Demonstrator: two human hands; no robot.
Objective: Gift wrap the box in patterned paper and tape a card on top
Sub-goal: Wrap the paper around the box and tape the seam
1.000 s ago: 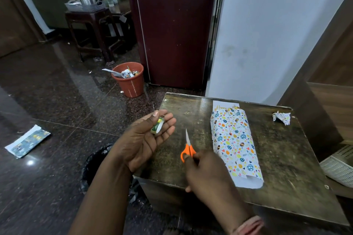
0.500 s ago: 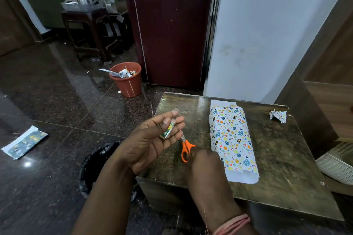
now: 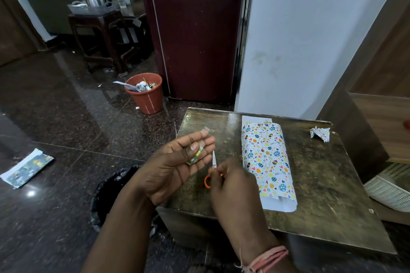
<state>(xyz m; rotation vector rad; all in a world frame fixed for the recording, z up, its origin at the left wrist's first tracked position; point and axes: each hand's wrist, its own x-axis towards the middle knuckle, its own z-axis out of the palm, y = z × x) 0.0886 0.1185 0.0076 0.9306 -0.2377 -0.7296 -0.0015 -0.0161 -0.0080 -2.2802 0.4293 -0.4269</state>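
The box wrapped in white paper with coloured eggs and hearts [image 3: 265,157] lies lengthwise on the dark table [image 3: 321,173], its near end open with a white flap. My left hand [image 3: 175,166], palm up, pinches a small tape roll [image 3: 196,155] between thumb and fingers; a strip of clear tape [image 3: 205,135] sticks up past the fingertips. My right hand [image 3: 233,186] grips orange-handled scissors [image 3: 210,175] just right of the left hand, blades pointing up toward the tape.
A crumpled scrap of paper [image 3: 320,134] lies at the table's far right. A terracotta bin [image 3: 146,94] with scraps stands on the floor, a black bin bag [image 3: 111,193] left of the table, a paper piece [image 3: 25,170] far left, a white basket [image 3: 390,186] right.
My left hand rose slightly and a tape strip now stands out past its fingers. My right hand brought the scissors up closer beside the left hand.
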